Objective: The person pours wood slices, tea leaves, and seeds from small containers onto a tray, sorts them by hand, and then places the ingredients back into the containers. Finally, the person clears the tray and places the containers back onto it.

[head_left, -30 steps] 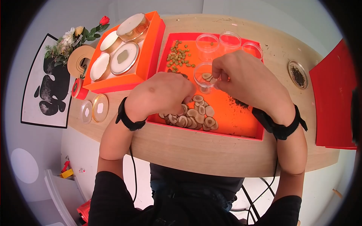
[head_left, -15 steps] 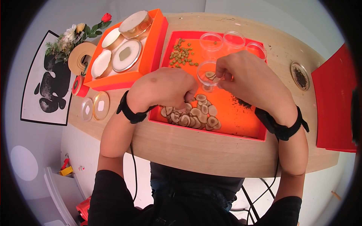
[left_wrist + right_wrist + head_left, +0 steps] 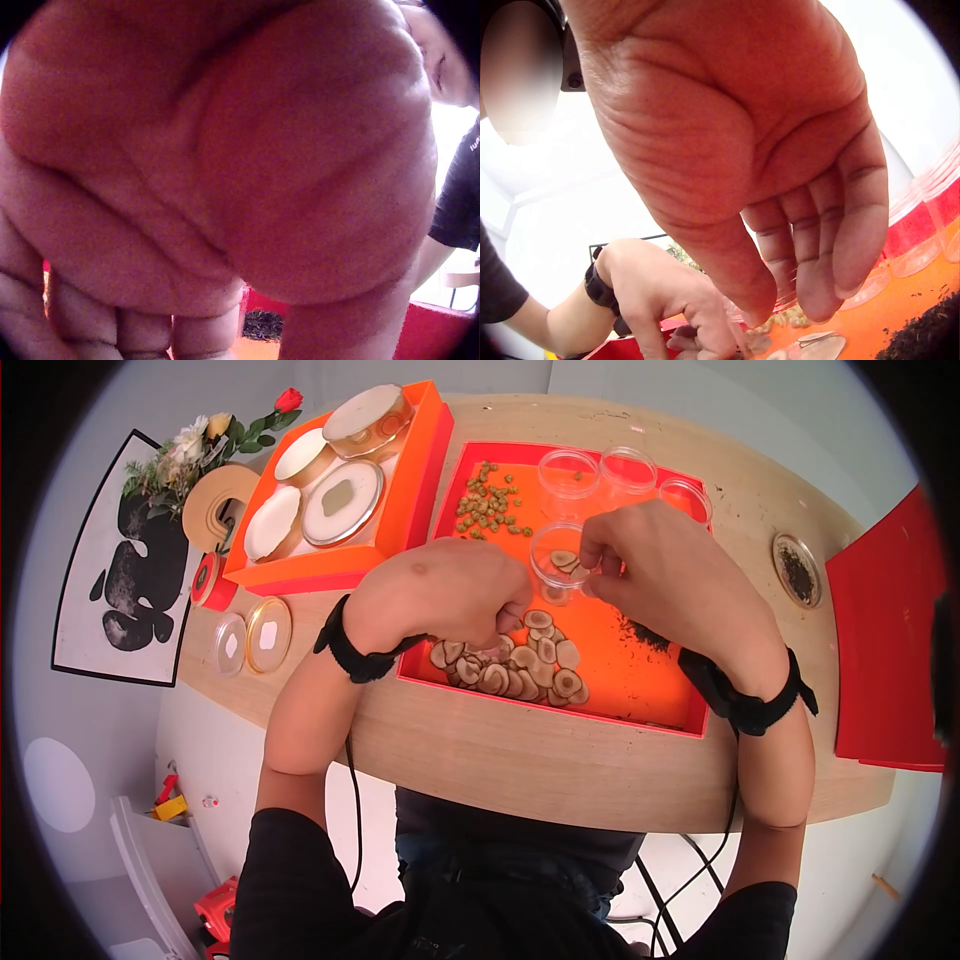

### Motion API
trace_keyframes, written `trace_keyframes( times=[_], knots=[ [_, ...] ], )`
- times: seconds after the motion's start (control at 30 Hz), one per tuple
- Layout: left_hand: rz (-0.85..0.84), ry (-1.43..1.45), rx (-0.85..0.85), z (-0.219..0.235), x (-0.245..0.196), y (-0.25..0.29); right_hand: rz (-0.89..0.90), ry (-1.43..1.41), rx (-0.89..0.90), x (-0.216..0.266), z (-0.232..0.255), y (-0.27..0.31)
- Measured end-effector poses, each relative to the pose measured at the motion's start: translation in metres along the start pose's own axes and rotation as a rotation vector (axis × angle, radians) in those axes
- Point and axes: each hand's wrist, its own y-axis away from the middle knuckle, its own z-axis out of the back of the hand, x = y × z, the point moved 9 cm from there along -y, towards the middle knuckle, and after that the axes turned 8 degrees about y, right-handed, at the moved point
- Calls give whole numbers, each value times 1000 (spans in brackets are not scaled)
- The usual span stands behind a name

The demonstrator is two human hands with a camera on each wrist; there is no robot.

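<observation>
My left hand reaches down into a pile of pale, brown-rimmed dried slices at the near left of an orange, red-rimmed tray. Its fingers bend toward the slices; I cannot tell whether they pinch one. With thumb and fingertips, my right hand pinches the right rim of a clear plastic cup. A few slices lie inside that cup. Thumb and bent fingers of the right hand show in the right wrist view, above some slices. The palm fills most of the left wrist view.
Greenish dried buds lie at the tray's far left, dark shreds at the right. Clear cups stand along its back. An orange box with round tins is at left. A dish of dark shreds sits at right.
The head view has shifted slightly, so the tray appears a little further right. Both hands stay nearly in place, left at the slices and right at the cup.
</observation>
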Motion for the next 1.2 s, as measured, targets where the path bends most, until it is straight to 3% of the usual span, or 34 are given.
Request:
trace_keyframes(
  times=[0.27,0.53,0.8,0.93,1.03,1.2],
  knots=[
    [-59,71,97,-1,4,-4,16,-32,-63,1,1,0],
    [-118,290,144,4,18,-5,-38,12,75,0,-3,-4],
    [-105,349,207,24,22,8,-7,-26,57,2,-3,-4],
    [-98,332,168,57,15,15,-2,-51,64,6,-3,-2],
    [-82,250,47,84,10,11,-13,-62,132,10,-4,0],
    [-80,233,-94,100,-8,-3,39,-56,87,9,1,2]
  ],
)
